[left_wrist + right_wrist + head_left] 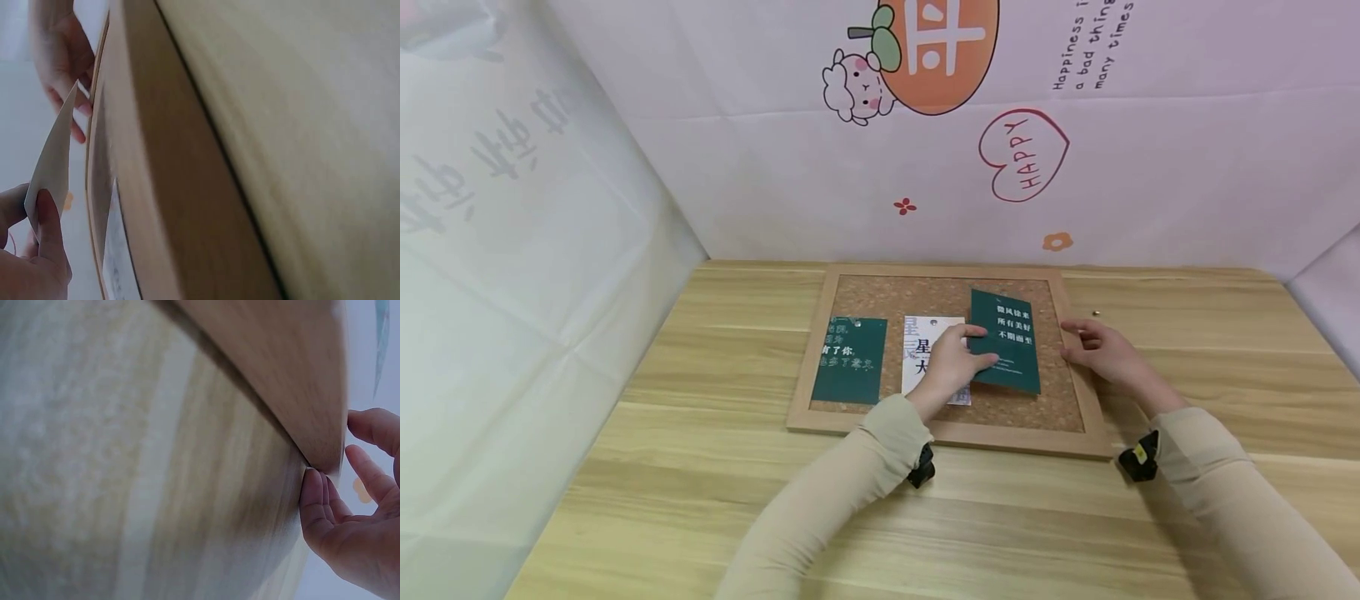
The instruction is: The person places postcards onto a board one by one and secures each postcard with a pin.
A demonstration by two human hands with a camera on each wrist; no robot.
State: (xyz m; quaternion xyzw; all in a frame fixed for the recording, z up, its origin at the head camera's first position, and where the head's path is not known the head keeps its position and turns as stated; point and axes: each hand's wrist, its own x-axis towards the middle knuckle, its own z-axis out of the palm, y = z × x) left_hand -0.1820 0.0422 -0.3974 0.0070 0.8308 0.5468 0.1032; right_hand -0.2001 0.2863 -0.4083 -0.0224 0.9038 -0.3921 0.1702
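In the head view, my left hand (953, 367) pinches a dark green card (1015, 333) with white print between thumb and fingers. The card is tilted above the right part of a wood-framed cork board (955, 437); its pale back shows in the left wrist view. Below the left hand, a white card (912, 379) with dark print is partly hidden on the cork. Another green card (850, 383) lies at the board's left. My right hand (1097, 354) touches the board's right frame edge, its fingertips against the wood in the right wrist view.
A small metallic pin-like item (1096, 313) lies on the wood-grain table (700, 492), right of the board. Behind stands a white printed sheet (775, 167), with a pale sheet (535, 292) along the left. Dark wrist cameras (1139, 457) sit at both cuffs.
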